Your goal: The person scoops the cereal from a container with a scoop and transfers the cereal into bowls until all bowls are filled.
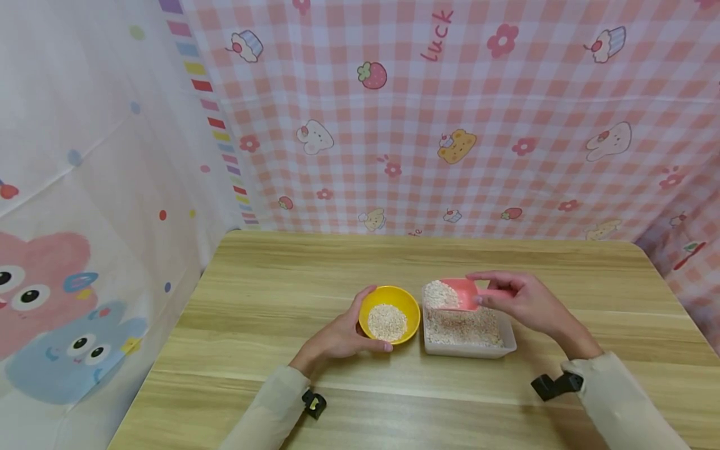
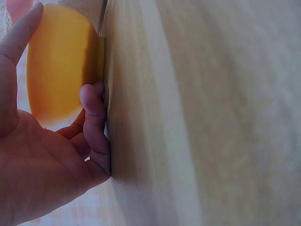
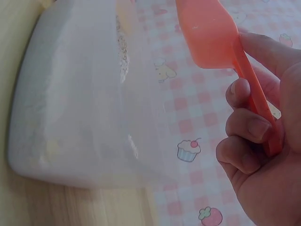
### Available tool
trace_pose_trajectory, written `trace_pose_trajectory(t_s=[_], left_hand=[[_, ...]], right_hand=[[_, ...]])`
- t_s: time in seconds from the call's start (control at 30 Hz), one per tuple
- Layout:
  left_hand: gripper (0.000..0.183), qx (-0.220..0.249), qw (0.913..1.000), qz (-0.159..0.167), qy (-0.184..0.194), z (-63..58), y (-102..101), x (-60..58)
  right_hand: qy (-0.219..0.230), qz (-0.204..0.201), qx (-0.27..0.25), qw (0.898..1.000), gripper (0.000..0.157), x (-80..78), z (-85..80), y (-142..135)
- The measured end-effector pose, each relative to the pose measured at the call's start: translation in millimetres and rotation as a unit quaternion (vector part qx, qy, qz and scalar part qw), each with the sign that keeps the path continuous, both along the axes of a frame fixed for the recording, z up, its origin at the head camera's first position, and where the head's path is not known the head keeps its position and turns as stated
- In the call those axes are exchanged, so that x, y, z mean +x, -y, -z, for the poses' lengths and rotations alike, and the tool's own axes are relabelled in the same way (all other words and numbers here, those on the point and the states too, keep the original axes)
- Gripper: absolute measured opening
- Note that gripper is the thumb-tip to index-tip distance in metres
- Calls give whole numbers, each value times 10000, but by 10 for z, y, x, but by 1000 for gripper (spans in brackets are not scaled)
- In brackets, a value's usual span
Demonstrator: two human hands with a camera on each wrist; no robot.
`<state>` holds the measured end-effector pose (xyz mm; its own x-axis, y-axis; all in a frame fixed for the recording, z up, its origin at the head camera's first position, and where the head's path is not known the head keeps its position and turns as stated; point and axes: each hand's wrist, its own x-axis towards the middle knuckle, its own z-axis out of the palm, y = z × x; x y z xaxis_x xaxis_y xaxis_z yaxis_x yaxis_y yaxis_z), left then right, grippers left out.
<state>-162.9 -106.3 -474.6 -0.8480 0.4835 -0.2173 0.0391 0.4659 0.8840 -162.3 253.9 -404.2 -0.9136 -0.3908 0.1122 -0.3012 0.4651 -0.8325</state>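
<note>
A yellow bowl (image 1: 416, 322) with pale oat flakes (image 1: 387, 322) in it stands on the table. My left hand (image 1: 340, 334) grips it from the left, thumb along the near side and fingers around the far side; in the left wrist view the bowl's outer wall (image 2: 61, 61) shows beside the palm. My right hand (image 1: 525, 300) holds a pink scoop (image 1: 468, 294) by its handle, fingers curled round it in the right wrist view. Flakes heap at the scoop's front. Below the scoop sits a translucent plastic box (image 1: 469, 351) with more flakes, just right of the bowl.
The wood-grain table (image 1: 270, 281) reaches back to a pink checked cloth (image 1: 349, 181) hanging behind it. A white cloth with cartoon figures (image 1: 84, 187) hangs on the left. Black wrist mounts (image 1: 554, 386) sit on both sleeves.
</note>
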Motion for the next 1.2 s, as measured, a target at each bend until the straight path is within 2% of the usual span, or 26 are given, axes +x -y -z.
trace_pose_trajectory(t_s=[0.17,0.47,0.77,1.2], left_hand=[[118,-16,10000,-8,21,0,0,-4],[117,-3,10000,2,30,10,2,4],[116,-98,10000,2,-8,5,1,-10],[117,-119,9999,39,-14,9,11,-9]], right_hand=[[-80,-131,24,9999,36,-24,-37,69],[98,-170,137,9997,37,-38,-97,198],[163,-269,244,9992,36,-72,-99,268],[-5,-450,364,9983,36,-123,-72,369]])
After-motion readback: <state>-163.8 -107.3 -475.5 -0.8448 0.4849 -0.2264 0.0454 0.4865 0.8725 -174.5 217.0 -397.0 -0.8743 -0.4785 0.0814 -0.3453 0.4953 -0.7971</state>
